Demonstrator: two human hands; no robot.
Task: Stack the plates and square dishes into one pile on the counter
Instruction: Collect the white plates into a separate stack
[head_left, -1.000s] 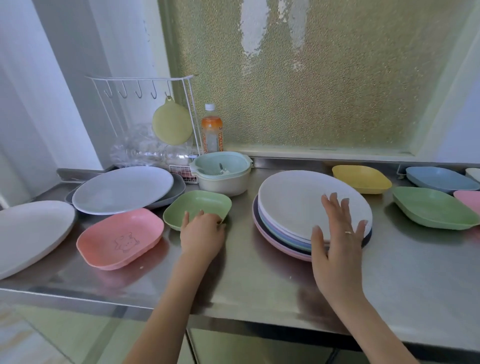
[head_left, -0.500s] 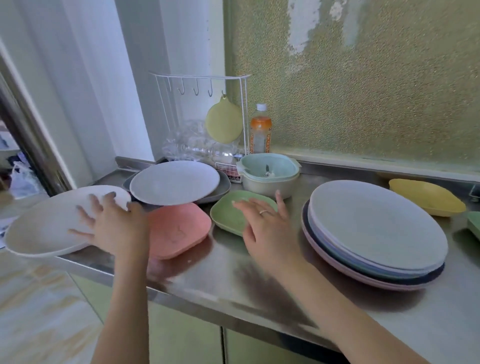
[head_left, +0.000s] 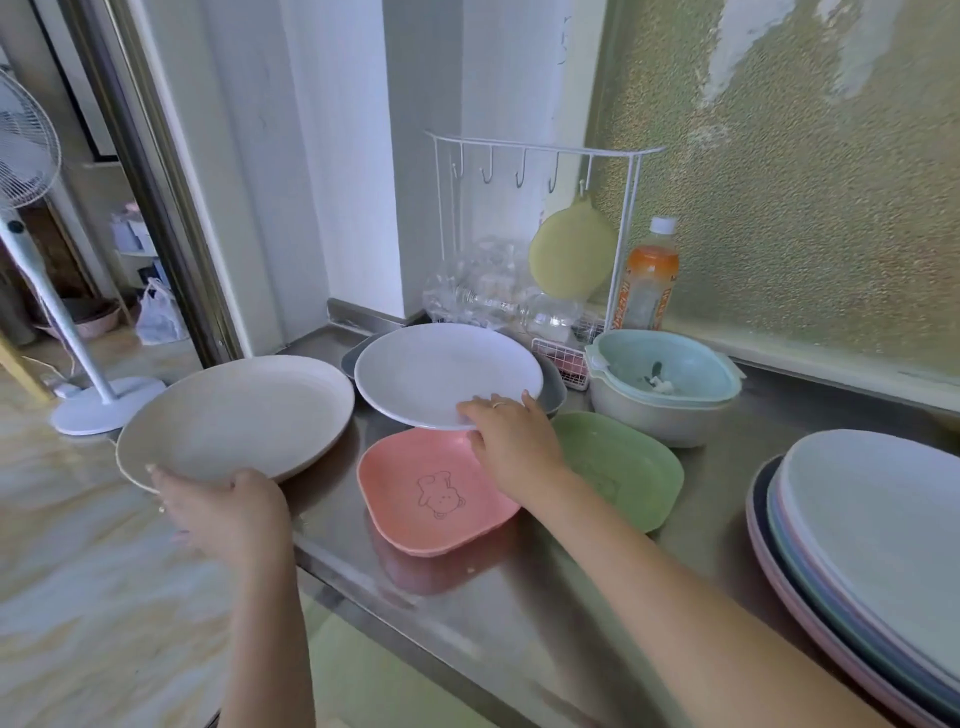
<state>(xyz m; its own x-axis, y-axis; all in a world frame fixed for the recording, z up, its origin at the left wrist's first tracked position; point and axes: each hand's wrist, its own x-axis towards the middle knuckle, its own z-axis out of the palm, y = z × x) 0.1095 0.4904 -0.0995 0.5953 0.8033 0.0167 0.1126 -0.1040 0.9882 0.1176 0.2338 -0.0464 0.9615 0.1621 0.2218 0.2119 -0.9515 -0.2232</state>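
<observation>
1. Beige plate (head_left: 236, 415) overhangs the left end of the steel counter (head_left: 519, 613); the left hand (head_left: 223, 512) grips its near rim, thumb on top and fingers curled under the overhang.
2. White plate (head_left: 447, 371) rests on a grey dish (head_left: 553, 387) farther back; the right hand (head_left: 511, 441) holds its near edge, fingers laid over the rim. How far they wrap under it I cannot tell.
3. Both plates look like thin, stiff, matte plastic: probably light, not brittle, and fairly easy to grip dry. The rim is the natural hold, since each centre is flat and wide.
4. A pink square dish (head_left: 434, 493) and a green square dish (head_left: 618, 467) sit between the hands and the pile of plates (head_left: 862, 540) at the right; their raised edges would suit a pinch.
5. One-handed rim holds may let wide plates tip.
</observation>
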